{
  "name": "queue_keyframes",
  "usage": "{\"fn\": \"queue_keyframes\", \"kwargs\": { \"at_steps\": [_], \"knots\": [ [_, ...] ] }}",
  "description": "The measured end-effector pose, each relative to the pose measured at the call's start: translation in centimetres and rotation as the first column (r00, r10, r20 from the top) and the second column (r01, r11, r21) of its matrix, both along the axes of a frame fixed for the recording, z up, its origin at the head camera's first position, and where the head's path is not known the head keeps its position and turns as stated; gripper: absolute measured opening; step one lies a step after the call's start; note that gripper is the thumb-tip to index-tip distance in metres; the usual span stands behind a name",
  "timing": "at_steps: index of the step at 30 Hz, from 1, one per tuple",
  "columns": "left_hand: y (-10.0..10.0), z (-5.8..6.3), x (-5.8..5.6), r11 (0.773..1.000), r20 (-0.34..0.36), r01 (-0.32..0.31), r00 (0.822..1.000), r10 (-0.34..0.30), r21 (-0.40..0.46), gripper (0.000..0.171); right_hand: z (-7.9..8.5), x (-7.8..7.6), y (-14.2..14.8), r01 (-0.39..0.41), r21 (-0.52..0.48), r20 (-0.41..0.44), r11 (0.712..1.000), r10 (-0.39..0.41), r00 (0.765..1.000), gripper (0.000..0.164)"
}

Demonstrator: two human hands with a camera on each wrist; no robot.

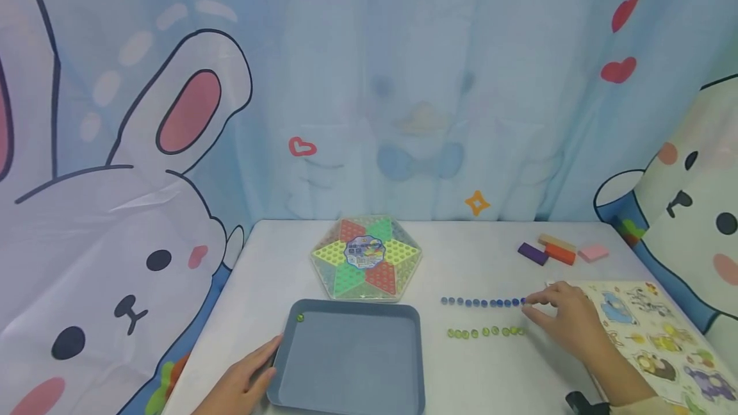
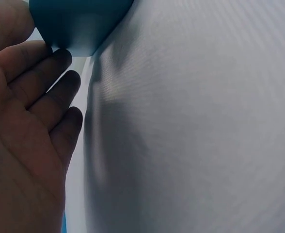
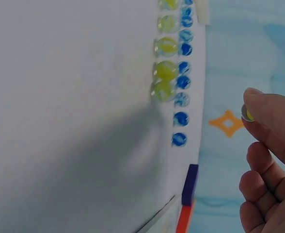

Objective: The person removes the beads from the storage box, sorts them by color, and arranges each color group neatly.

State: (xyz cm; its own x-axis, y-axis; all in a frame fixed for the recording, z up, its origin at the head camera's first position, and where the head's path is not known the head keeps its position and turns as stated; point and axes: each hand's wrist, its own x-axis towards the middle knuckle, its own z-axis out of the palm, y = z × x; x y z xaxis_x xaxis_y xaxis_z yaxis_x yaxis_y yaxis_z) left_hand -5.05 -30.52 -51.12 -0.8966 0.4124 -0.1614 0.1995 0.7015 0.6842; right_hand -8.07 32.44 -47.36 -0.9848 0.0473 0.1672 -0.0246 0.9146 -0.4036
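My right hand hovers at the right end of the blue marble row. Its thumb and forefinger pinch a clear marble with a yellow core, best seen in the right wrist view; the other fingers are bent. Nearer to me runs a row of yellow-green marbles, roughly parallel to the blue one. My left hand touches the left side of a grey-blue tray, fingers loosely extended in the left wrist view. One yellow-green marble lies in the tray's far left corner.
Behind the tray lies a hexagonal Chinese checkers board. At the back right are several coloured blocks, including a purple block and a pink block. A sticker sheet with cartoon animals lies beneath the right forearm. A printed curtain hangs behind.
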Motion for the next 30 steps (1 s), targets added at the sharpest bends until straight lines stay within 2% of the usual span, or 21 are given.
{"fn": "queue_keyframes", "kwargs": {
  "at_steps": [8, 11, 19, 30],
  "knots": [
    [0.3, 0.6, 0.2, 1.000, -0.002, -0.006, 1.000, 0.006, -0.002, 0.066, -0.9, -0.1, 1.5, 0.020, -0.012, 0.190, 1.000, -0.017, 0.982, 0.022],
    [0.3, 0.6, 0.2, 1.000, -0.001, -0.009, 1.000, 0.009, -0.004, 0.066, -1.4, -0.1, 1.7, 0.008, -0.021, 0.232, 1.000, -0.003, 0.973, 0.020],
    [0.2, 0.3, 0.3, 1.000, 0.016, -0.005, 1.000, 0.005, 0.015, 0.065, -2.4, 0.0, 1.8, -0.026, -0.031, 0.249, 0.999, 0.033, 0.968, 0.021],
    [0.3, 0.4, 0.5, 1.000, -0.014, -0.010, 1.000, 0.010, 0.011, 0.064, -2.8, -0.1, 1.5, -0.029, -0.012, 0.254, 0.999, 0.031, 0.967, 0.018]
  ]
}}
